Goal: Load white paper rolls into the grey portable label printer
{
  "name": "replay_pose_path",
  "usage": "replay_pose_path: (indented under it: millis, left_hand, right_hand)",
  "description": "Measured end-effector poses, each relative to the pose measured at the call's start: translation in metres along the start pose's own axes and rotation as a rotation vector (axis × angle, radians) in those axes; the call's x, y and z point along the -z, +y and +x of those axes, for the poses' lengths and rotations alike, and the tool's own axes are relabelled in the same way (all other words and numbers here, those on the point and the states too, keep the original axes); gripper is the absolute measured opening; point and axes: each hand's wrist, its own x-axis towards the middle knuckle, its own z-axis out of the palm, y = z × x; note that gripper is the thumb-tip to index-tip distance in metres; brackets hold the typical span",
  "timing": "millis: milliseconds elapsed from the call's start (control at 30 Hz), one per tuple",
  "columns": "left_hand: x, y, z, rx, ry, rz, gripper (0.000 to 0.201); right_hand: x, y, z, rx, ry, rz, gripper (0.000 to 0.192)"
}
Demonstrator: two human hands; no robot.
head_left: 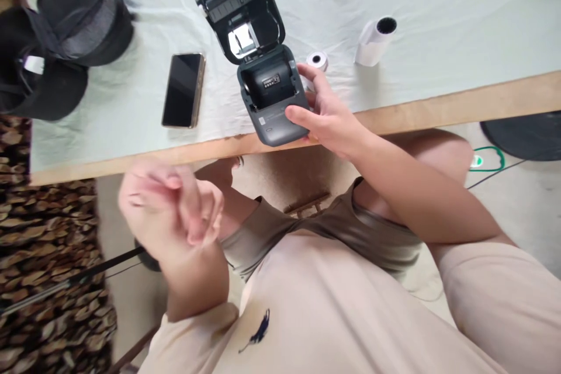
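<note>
My right hand point(322, 108) grips the right side of a dark portable thermal printer point(283, 128), thumb on its top face, fingers along its side. The printer's lid point(243, 9) is flipped back, and its paper compartment point(269, 79) shows a label and no roll. Just beyond my right fingers is a small white paper roll point(317, 60), partly hidden by them. A larger white paper roll point(372, 44) with a dark core stands farther right. My left hand point(173, 204), somewhat blurred, is raised off the table's front edge with curled fingers; nothing shows in it.
A black smartphone point(184, 90) lies left of the printer on the pale cloth point(460, 23). An unzipped black case point(83, 17) sits at the far left. The table's wooden edge point(438, 104) runs in front of my lap. A dark round object point(526, 134) is below on the right.
</note>
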Motion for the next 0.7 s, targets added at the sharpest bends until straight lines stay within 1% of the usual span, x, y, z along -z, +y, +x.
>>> replay_pose_path:
  millis: [33,100,200,267,333,367,400,433,500,533,567,633,700]
  left_hand:
    - [-0.004,0.0,0.001,0.015,0.043,-0.012,0.024]
    - [-0.018,-0.003,0.008,0.016,0.08,-0.014,0.025]
    - [-0.038,-0.006,0.033,0.043,0.117,-0.023,0.031]
    - [-0.042,-0.005,0.052,0.063,0.155,-0.041,0.031]
    - [-0.036,-0.002,0.07,0.047,0.185,-0.052,0.028]
    - [-0.031,-0.001,0.077,0.019,0.181,-0.046,0.027]
    - [-0.024,-0.001,0.084,-0.02,0.152,-0.023,0.03]
    - [-0.018,-0.001,0.089,-0.078,0.1,0.014,0.036]
    - [-0.009,-0.004,0.097,-0.205,-0.046,0.148,0.049]
    - [-0.006,-0.005,0.1,-0.255,-0.11,0.217,0.053]
    - [-0.005,-0.006,0.102,-0.284,-0.15,0.283,0.057]
    - [-0.006,-0.005,0.105,-0.305,-0.135,0.358,0.065]
    - [-0.008,0.002,0.106,-0.333,-0.072,0.409,0.066]
  right_hand:
    - [0.0,0.0,0.0,0.009,-0.005,-0.004,0.103]
    - [0.0,0.0,0.001,0.014,-0.011,-0.011,0.101]
    - [-0.001,-0.001,0.002,-0.013,0.007,-0.012,0.108]
    - [-0.003,-0.001,0.001,-0.022,0.026,-0.018,0.11]
    - [-0.004,-0.001,-0.001,-0.014,0.035,-0.032,0.105]
    - [-0.005,-0.001,-0.002,-0.01,0.041,-0.043,0.102]
    - [-0.006,-0.002,-0.003,-0.009,0.052,-0.061,0.099]
    - [-0.007,-0.003,-0.004,-0.012,0.066,-0.086,0.097]
    - [-0.009,-0.004,-0.005,-0.021,0.094,-0.137,0.094]
    - [-0.01,-0.005,-0.006,-0.021,0.102,-0.153,0.093]
    - [-0.012,-0.006,-0.006,-0.019,0.106,-0.16,0.093]
    - [-0.015,-0.008,-0.007,-0.013,0.103,-0.163,0.092]
    - [-0.019,-0.011,-0.009,-0.012,0.099,-0.153,0.093]
